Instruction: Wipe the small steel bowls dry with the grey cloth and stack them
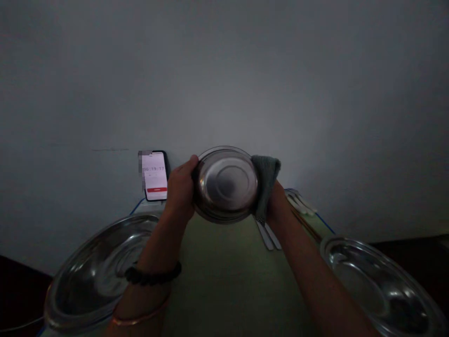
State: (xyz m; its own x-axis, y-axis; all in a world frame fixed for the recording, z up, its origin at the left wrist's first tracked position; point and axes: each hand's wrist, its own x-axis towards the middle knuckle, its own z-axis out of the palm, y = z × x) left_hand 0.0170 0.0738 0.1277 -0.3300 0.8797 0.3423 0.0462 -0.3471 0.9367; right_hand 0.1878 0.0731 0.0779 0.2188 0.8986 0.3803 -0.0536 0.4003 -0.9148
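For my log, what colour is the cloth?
The cloth looks grey-green in this dim light; head view.

The round silver metal bowl I hold looks smooth and polished, with a soft sheen on its base. Against it I have a grey-green fabric cloth, matt and rough-textured. The wide silver metal basin on my left and the silver metal basin on my right look glossy; the plain grey wall is matt.
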